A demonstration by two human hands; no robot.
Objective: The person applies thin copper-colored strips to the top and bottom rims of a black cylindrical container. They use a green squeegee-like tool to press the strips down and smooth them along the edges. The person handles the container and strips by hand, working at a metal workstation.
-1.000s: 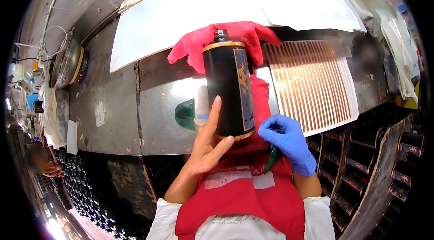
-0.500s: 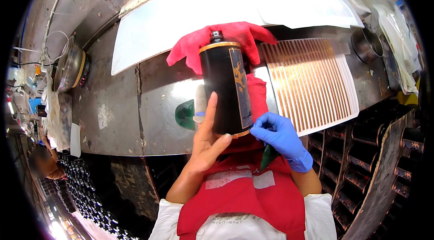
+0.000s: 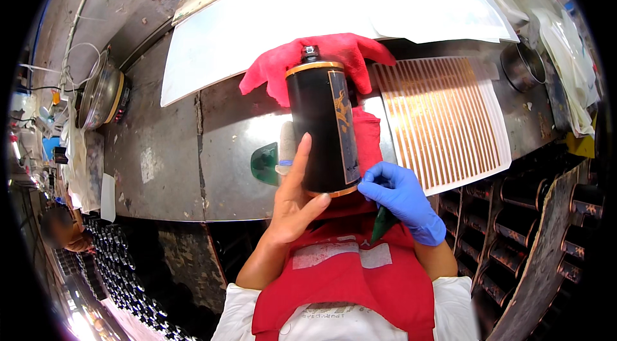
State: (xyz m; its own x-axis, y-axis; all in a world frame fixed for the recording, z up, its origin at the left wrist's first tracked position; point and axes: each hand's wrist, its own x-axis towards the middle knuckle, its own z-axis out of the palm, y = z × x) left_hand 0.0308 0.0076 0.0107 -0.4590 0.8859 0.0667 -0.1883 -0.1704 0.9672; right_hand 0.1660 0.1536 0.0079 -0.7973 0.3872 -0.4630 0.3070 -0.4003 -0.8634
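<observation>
Plainly, the cylinder draws the eye: glossy black, smooth-sided, with a gold band round each end. Down its right side runs a dark panel, edged in a thin gold line and bearing gold figures. A small dark fitting shows at the far end. It points away from the person at the near edge of the metal bench, with red cloth behind and beside it.

The bare left hand is spread, index finger along the left side, thumb at the near band. The gloved right hand holds a green blade, thumb and forefinger pinched near the cylinder's lower right corner; whether they touch it I can't tell.
</observation>
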